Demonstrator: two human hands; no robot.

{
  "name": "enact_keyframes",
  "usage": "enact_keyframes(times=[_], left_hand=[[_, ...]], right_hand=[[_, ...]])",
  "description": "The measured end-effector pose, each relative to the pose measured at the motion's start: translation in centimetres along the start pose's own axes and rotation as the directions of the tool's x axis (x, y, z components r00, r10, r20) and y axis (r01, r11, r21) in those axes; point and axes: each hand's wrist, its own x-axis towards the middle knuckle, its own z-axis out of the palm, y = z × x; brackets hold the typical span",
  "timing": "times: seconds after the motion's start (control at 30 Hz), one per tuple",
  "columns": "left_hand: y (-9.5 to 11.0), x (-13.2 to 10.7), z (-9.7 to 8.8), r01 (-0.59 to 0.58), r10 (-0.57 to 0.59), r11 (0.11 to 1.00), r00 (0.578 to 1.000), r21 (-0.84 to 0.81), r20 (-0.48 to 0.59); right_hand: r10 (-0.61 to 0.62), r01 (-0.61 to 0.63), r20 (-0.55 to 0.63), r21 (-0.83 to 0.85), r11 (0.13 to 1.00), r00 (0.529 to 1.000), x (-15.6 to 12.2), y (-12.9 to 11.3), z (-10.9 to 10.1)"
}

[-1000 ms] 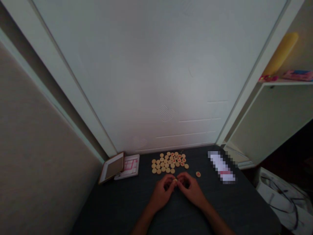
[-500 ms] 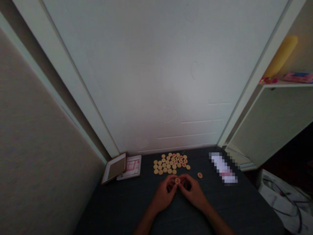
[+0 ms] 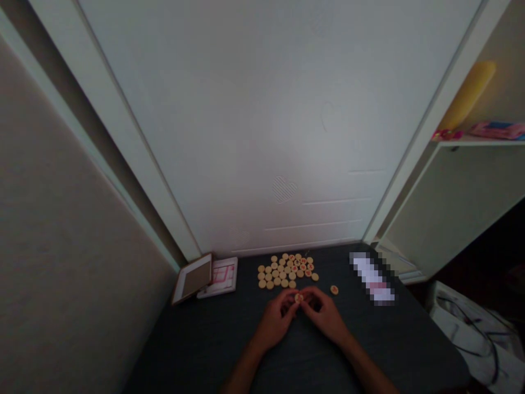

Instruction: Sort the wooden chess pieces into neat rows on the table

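Between the fingertips of both hands is a round wooden xiangqi piece [image 3: 298,298], its red-marked face turned up toward me. My left hand [image 3: 280,314] pinches its left side, and my right hand [image 3: 322,312] pinches the right. Just beyond my fingers lies a cluster of similar pieces [image 3: 283,275], many showing plain tan faces and several with red characters at the right part. A single red-marked piece [image 3: 334,290] rests apart, to the right of my right hand. All of them are on a dark tabletop [image 3: 205,345].
At the back left, a brown-edged open box part [image 3: 197,279] leans over a white tray with pink lines [image 3: 225,278]. A blurred white item [image 3: 373,279] lies at the right. White panel [image 3: 262,137] rises behind; a white box with cables [image 3: 471,328] stands beyond the right edge.
Both hands still hold the piece together, with its face turned slightly. The view has shifted a little; the pieces on the table stay in place.
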Motion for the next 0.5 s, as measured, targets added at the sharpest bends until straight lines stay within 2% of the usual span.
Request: enact_keyframes(times=[0.23, 0.5], left_hand=[[-0.6, 0.1, 0.2, -0.033, 0.032, 0.999, 0.999, 0.041, 0.024], [-0.4, 0.1, 0.3, -0.029, 0.028, 0.998, 1.0, 0.053, 0.007]], right_hand=[[0.041, -0.04, -0.043, 0.027, 0.999, 0.998, 0.1, 0.9, 0.0], [0.006, -0.005, -0.033, 0.032, 0.999, 0.999, 0.2, 1.0, -0.2]])
